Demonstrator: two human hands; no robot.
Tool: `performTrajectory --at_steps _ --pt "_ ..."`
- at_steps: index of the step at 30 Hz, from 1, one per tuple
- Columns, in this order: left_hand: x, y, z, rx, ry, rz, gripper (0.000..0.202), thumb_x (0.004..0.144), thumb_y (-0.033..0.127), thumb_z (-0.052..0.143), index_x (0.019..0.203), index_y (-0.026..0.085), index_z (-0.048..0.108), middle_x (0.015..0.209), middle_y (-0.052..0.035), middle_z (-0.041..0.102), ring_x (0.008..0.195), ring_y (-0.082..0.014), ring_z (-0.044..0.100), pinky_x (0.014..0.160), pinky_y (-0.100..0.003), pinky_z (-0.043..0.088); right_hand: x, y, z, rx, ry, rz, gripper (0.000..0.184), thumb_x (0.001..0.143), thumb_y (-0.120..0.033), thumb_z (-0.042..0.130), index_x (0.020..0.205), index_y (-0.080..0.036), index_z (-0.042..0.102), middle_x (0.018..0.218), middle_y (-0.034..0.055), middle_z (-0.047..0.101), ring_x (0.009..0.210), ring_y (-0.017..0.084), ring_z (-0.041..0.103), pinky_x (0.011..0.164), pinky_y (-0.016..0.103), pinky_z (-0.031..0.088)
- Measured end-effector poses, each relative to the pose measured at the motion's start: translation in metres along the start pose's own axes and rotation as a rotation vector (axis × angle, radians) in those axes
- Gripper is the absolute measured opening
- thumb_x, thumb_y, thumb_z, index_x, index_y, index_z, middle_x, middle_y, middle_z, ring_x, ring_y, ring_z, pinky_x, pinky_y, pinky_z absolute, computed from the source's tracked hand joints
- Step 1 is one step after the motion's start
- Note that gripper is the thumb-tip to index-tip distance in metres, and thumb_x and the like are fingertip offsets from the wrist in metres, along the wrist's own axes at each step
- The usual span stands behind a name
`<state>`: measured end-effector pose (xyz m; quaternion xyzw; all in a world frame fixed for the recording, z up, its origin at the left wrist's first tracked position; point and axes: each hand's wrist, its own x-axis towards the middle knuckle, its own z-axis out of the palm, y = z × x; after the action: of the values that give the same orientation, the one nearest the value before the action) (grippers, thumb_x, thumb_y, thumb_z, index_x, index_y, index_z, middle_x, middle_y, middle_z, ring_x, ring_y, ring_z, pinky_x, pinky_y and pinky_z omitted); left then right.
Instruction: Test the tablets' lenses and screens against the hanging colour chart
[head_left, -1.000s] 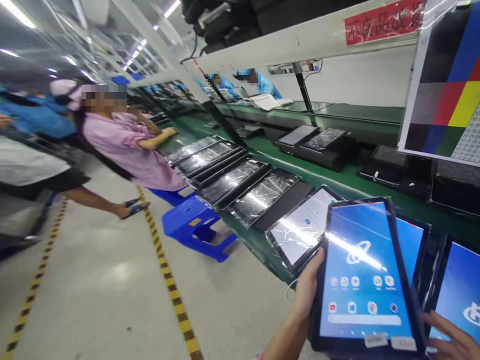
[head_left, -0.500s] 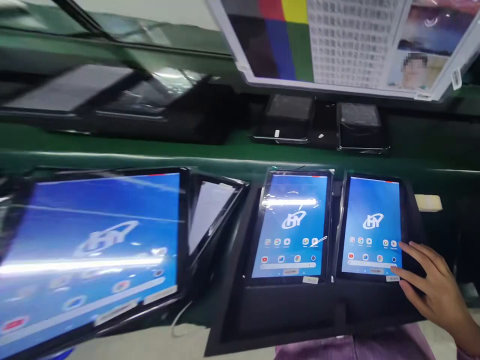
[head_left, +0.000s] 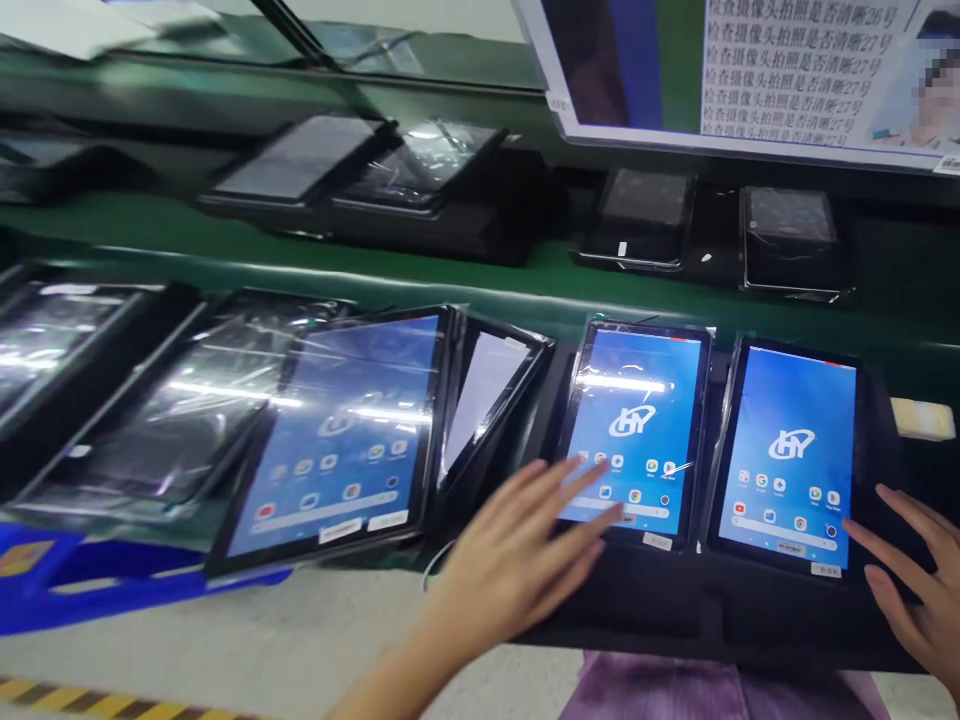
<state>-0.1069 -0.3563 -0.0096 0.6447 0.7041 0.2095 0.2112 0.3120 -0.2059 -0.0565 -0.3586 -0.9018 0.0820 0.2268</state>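
Observation:
Two lit tablets with blue home screens lie side by side on a black mat (head_left: 660, 605). My left hand (head_left: 525, 545) reaches over the lower left corner of the middle tablet (head_left: 660, 380), fingers spread; whether they touch the glass I cannot tell. At the lower right edge of the right tablet (head_left: 799, 395) is my right hand (head_left: 919, 575), its fingers apart and holding nothing. Left of my left hand, another lit tablet (head_left: 360, 370) rests at a slant, partly over a dark, film-wrapped tablet (head_left: 180, 440).
A tablet with a white screen (head_left: 484, 405) leans beside the slanted one. More tablets (head_left: 300, 160) lie on the green shelf behind, two smaller devices (head_left: 645, 215) among them. A printed chart (head_left: 787, 80) hangs above. Beneath the bench edge at left sits a blue plastic item (head_left: 97, 580).
The left lit tablet, earlier large and close, now lies farther off on the left pile. My left hand has come into view over the middle tablet. The view has swung left.

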Motion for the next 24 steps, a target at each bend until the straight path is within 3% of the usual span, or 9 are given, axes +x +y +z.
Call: performTrajectory --at_steps 3,5,8,11,14,17,21,22,24 --pt "0.014 0.015 0.032 0.222 -0.035 0.322 0.038 0.097 0.027 0.059 0.131 0.040 0.070 0.151 -0.0013 0.059 0.137 -0.0324 0.057 0.120 -0.053 0.043 -0.005 0.006 -0.001 -0.019 0.001 0.005 0.049 0.100 -0.026 0.058 0.144 -0.048 0.057 0.156 -0.0028 0.048 0.126 0.035 0.060 0.095 0.052 0.051" --pt "0.019 0.016 0.039 0.336 -0.004 0.400 0.038 0.100 0.028 0.057 0.136 0.037 0.066 0.155 -0.0035 0.055 0.139 -0.0307 0.055 0.120 -0.050 0.043 -0.008 0.011 -0.001 -0.039 0.007 -0.006 0.040 0.101 -0.030 0.057 0.139 -0.043 0.062 0.155 -0.0008 0.049 0.124 0.034 0.061 0.095 0.051 0.051" --pt "0.022 0.011 0.035 0.453 0.048 0.462 0.036 0.104 0.033 0.052 0.138 0.034 0.064 0.157 -0.0070 0.052 0.140 -0.0302 0.053 0.118 -0.050 0.043 -0.002 0.018 -0.003 -0.081 0.039 -0.082 0.034 0.103 -0.032 0.054 0.135 -0.036 0.065 0.155 0.0018 0.048 0.122 0.031 0.061 0.093 0.047 0.049" --pt "0.029 0.007 0.018 0.506 0.119 0.508 0.038 0.106 0.033 0.046 0.141 0.030 0.061 0.162 -0.0102 0.044 0.143 -0.0312 0.049 0.117 -0.049 0.043 0.026 0.016 -0.013 -0.087 0.092 -0.095 0.031 0.104 -0.031 0.053 0.134 -0.033 0.064 0.153 0.0037 0.050 0.117 0.029 0.062 0.092 0.045 0.048" --pt "0.050 0.002 -0.011 0.481 0.231 0.421 0.039 0.105 0.029 0.045 0.142 0.027 0.058 0.164 -0.0102 0.040 0.145 -0.0320 0.045 0.118 -0.048 0.041 0.071 0.009 -0.026 -0.078 0.163 0.005 0.031 0.105 -0.037 0.052 0.133 -0.030 0.063 0.150 0.0062 0.052 0.120 0.032 0.061 0.097 0.048 0.048" --pt "0.089 -0.012 -0.046 0.353 0.280 0.228 0.039 0.105 0.039 0.044 0.137 0.023 0.059 0.159 -0.0121 0.044 0.145 -0.0331 0.044 0.119 -0.051 0.041 0.124 0.019 -0.029 -0.056 0.183 0.151 0.041 0.102 -0.050 0.051 0.134 -0.027 0.062 0.150 0.0093 0.052 0.127 0.036 0.058 0.101 0.052 0.049" --pt "0.162 -0.049 -0.082 0.152 0.239 -0.064 0.054 0.098 0.056 0.044 0.134 0.019 0.058 0.150 -0.0154 0.053 0.142 -0.0335 0.047 0.122 -0.055 0.036 0.190 0.068 -0.009 0.211 0.076 0.439 0.046 0.094 -0.050 0.057 0.131 -0.024 0.065 0.141 0.0108 0.058 0.122 0.032 0.062 0.104 0.047 0.052" --pt "0.182 -0.060 -0.087 0.136 0.235 -0.131 0.056 0.094 0.056 0.047 0.134 0.017 0.058 0.148 -0.0162 0.055 0.141 -0.0340 0.047 0.123 -0.053 0.034 0.204 0.084 -0.002 0.272 0.008 0.567 0.045 0.092 -0.046 0.058 0.131 -0.024 0.065 0.141 0.0110 0.057 0.120 0.029 0.064 0.102 0.042 0.053" --pt "0.220 -0.079 -0.091 0.107 0.226 -0.244 0.060 0.088 0.055 0.053 0.131 0.014 0.059 0.143 -0.0184 0.059 0.139 -0.0358 0.050 0.122 -0.050 0.035 0.229 0.116 0.011 0.256 -0.036 0.692 0.046 0.092 -0.041 0.061 0.132 -0.018 0.065 0.137 0.0159 0.059 0.114 0.029 0.067 0.100 0.041 0.054"
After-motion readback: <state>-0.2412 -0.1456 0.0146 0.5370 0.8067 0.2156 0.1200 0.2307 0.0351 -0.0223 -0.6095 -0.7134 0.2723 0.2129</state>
